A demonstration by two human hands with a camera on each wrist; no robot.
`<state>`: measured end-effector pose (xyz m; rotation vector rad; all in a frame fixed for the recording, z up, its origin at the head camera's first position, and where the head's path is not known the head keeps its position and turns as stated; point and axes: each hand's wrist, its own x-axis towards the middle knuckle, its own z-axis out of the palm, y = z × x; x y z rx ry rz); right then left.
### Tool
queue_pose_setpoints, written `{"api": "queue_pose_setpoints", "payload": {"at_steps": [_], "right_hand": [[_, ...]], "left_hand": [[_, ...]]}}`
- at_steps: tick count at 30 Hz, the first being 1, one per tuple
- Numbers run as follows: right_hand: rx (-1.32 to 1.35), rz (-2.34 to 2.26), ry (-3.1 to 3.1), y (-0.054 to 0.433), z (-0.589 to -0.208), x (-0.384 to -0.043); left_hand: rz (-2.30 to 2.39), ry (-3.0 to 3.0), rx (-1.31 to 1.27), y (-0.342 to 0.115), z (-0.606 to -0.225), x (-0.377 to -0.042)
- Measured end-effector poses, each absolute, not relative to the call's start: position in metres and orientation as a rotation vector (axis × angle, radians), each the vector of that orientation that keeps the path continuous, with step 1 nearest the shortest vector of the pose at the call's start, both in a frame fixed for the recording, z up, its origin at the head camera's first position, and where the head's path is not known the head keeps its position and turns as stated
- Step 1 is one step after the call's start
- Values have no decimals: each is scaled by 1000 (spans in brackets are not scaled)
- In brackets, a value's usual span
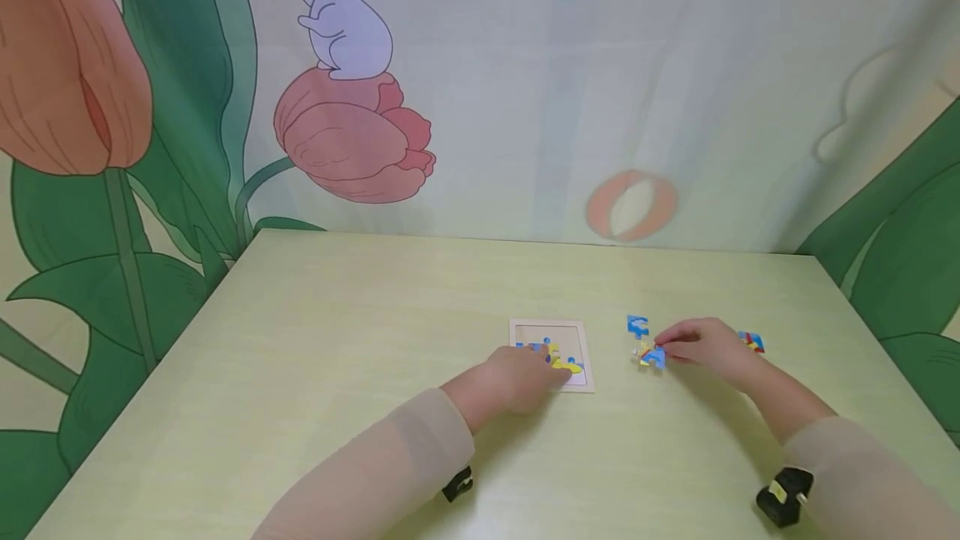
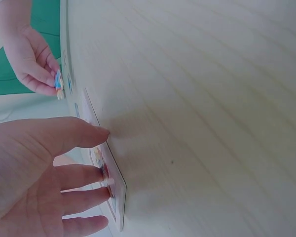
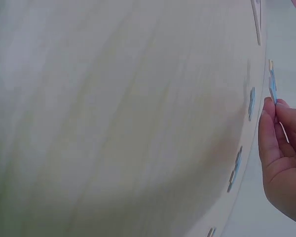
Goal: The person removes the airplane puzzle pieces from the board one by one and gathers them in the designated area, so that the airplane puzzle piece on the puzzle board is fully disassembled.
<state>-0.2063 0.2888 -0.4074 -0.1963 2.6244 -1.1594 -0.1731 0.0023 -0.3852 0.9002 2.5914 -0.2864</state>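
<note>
A small jigsaw tray [image 1: 589,365] with a pale rim lies on the table, partly filled with blue and yellow pieces [image 1: 553,350]. My left hand [image 1: 525,377] rests over its near left part, the fingers [image 2: 84,197] extended onto the pieces and the thumb by the rim. To the right of the tray, my right hand [image 1: 708,348] pinches a blue and yellow jigsaw piece [image 1: 651,356] between thumb and fingertips. The right wrist view shows this piece [image 3: 273,84] edge-on, held above the table. The left hand hides part of the tray.
A blue loose piece [image 1: 637,325] lies just beyond the held one. Another piece, red and blue [image 1: 752,342], lies past the right wrist. Several pieces show edge-on along the table [image 3: 138,123] in the right wrist view. A printed curtain [image 1: 487,107] hangs behind the table.
</note>
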Motion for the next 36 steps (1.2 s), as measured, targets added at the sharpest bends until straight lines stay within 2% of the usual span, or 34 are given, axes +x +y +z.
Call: {"api": "queue_pose_setpoints", "payload": {"at_steps": [19, 36], "right_hand": [[-73, -1114, 2635, 334, -409, -199], [-91, -1086, 2678, 362, -413, -195]], "left_hand": [[-281, 2600, 914, 2, -388, -174], [-246, 2592, 906, 1, -388, -175]]}}
